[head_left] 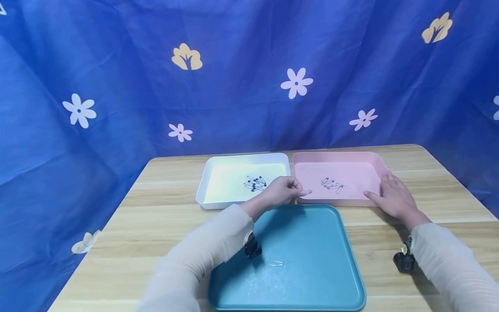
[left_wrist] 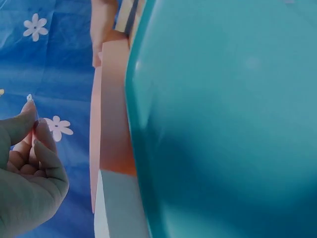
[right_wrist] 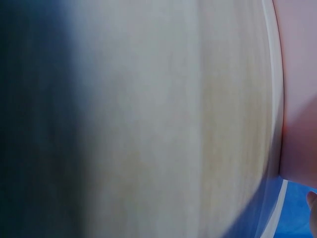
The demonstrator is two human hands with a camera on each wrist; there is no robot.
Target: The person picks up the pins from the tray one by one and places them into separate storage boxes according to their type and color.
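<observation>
My left hand (head_left: 280, 190) pinches a small silver safety pin (head_left: 309, 192) between thumb and index finger, over the front left corner of the pink tray (head_left: 312, 171). The left wrist view shows the tip of that pin (left_wrist: 29, 97) sticking out past the fingertips. Several safety pins (head_left: 333, 185) lie in a loose pile inside the pink tray. At that tray's right end rests my right hand (head_left: 395, 197), fingers extended along the rim and thumb toward the front wall. One silver safety pin (head_left: 275, 263) lies alone on the teal tray (head_left: 312, 268).
To the left of the pink tray stands a white tray (head_left: 222, 184) holding several black safety pins (head_left: 255, 183). All the trays are on a wooden table (head_left: 156, 229). A blue flowered curtain (head_left: 241, 108) hangs behind the table's back edge.
</observation>
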